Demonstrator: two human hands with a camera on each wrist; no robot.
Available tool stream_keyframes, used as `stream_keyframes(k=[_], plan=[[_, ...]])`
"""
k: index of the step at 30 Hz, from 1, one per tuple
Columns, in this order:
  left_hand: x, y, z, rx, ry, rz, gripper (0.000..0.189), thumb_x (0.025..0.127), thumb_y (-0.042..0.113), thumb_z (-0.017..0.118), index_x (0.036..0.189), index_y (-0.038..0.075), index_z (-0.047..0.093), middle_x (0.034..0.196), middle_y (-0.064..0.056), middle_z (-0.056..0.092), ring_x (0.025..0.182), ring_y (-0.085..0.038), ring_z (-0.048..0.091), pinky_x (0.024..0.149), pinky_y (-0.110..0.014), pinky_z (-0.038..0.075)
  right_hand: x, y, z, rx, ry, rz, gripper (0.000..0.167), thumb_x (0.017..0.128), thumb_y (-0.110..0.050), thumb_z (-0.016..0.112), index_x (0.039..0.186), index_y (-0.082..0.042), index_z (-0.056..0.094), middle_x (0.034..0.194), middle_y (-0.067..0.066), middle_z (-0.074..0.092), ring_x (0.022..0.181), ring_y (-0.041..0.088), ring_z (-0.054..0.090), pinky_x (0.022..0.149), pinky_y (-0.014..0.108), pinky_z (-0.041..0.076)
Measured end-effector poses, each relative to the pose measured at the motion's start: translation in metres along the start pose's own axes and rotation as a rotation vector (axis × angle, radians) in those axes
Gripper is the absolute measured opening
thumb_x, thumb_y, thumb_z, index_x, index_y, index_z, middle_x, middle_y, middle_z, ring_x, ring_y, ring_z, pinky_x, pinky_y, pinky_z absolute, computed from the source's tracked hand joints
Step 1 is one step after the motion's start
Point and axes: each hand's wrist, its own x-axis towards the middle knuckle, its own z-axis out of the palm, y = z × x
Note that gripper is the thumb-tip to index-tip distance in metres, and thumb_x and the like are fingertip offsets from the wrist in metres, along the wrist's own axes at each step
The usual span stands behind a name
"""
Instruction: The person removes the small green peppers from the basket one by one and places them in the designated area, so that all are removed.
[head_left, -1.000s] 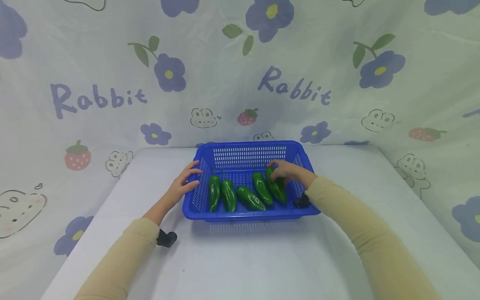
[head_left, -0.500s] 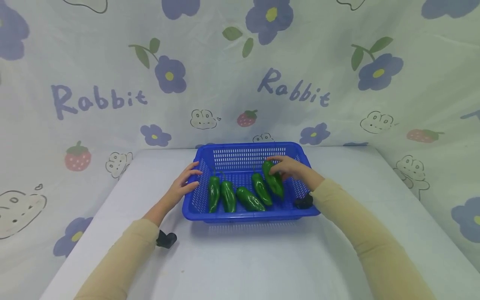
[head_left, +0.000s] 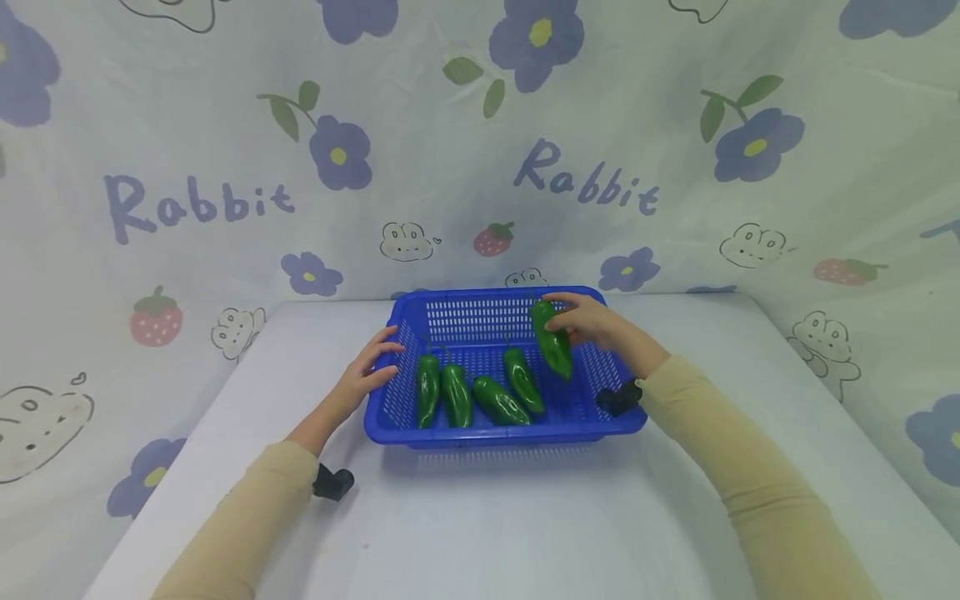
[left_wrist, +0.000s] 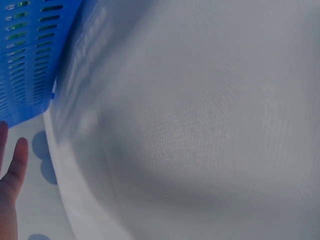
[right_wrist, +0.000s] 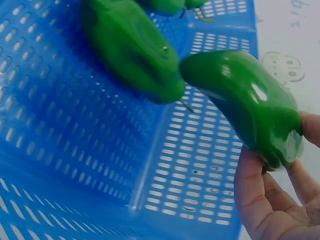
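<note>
A blue perforated plastic basket (head_left: 502,435) sits on the white table with several long green peppers in it. My right hand (head_left: 592,323) pinches one green pepper (head_left: 552,342) by its stem end, over the right part of the basket. In the right wrist view, fingers and thumb hold that pepper (right_wrist: 250,100) around its thick end, its tip pointing away, above the basket floor. Another pepper (right_wrist: 132,50) lies beneath it. With fingers spread, my left hand (head_left: 363,375) rests at the basket's left rim; the left wrist view shows part of that hand (left_wrist: 14,175) beside the basket wall.
Among the peppers lying in the basket are a left one (head_left: 428,390), a slanted front one (head_left: 498,402) and one nearest the right hand (head_left: 522,381). Behind the table (head_left: 480,525) hangs a printed cloth (head_left: 435,150). Dark devices (head_left: 332,482) sit at both wrists.
The right hand has lifted the rightmost pepper up off the basket floor and drawn it slightly back and right. The left hand has stayed at the left rim.
</note>
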Motion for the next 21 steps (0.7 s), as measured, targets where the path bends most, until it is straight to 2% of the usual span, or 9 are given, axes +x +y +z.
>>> stream_keyframes(k=[2,7,11,16,21], plan=[[0.0,0.0,0.0,0.002,0.0,0.003,0.034,0.089,0.003,0.043,0.121,-0.009,0.043,0.149,-0.024,0.012,0.136,-0.045,0.007,0.1,-0.067,0.017,-0.001,-0.002,-0.003,0.0,0.011,-0.025,0.068,0.081,-0.005,0.061,0.142,-0.013,0.031,0.123,0.02,0.049,0.08,0.018,0.06,0.078,0.037,0.052],[-0.001,0.001,0.0,0.006,0.001,0.003,0.035,0.089,0.004,0.043,0.121,-0.009,0.042,0.149,-0.023,0.012,0.136,-0.045,0.007,0.1,-0.067,0.019,-0.007,-0.007,-0.011,-0.011,0.046,-0.076,0.067,0.085,-0.007,0.059,0.143,-0.01,0.027,0.132,0.024,0.041,0.102,0.032,0.056,0.085,0.042,0.05],[-0.001,0.0,0.0,-0.001,0.002,0.003,0.036,0.089,0.003,0.043,0.122,-0.01,0.042,0.15,-0.023,0.012,0.136,-0.045,0.008,0.1,-0.068,0.018,-0.01,-0.008,-0.021,-0.006,0.084,-0.083,0.066,0.086,-0.008,0.058,0.143,-0.01,0.026,0.135,0.024,0.04,0.112,0.038,0.052,0.088,0.046,0.048],[-0.001,0.0,0.0,-0.009,0.002,0.005,0.035,0.089,0.003,0.042,0.122,-0.01,0.042,0.149,-0.023,0.012,0.137,-0.045,0.006,0.1,-0.067,0.017,-0.018,-0.01,-0.036,-0.024,0.132,-0.086,0.066,0.087,-0.011,0.058,0.144,-0.012,0.025,0.136,0.024,0.04,0.114,0.038,0.05,0.092,0.047,0.045],[-0.001,0.0,0.001,-0.006,0.003,0.0,0.035,0.089,0.003,0.042,0.122,-0.01,0.042,0.149,-0.023,0.012,0.137,-0.044,0.006,0.101,-0.067,0.016,-0.03,-0.011,-0.052,-0.056,0.156,-0.09,0.067,0.087,-0.012,0.058,0.145,-0.012,0.024,0.136,0.025,0.04,0.106,0.031,0.055,0.091,0.043,0.046]])
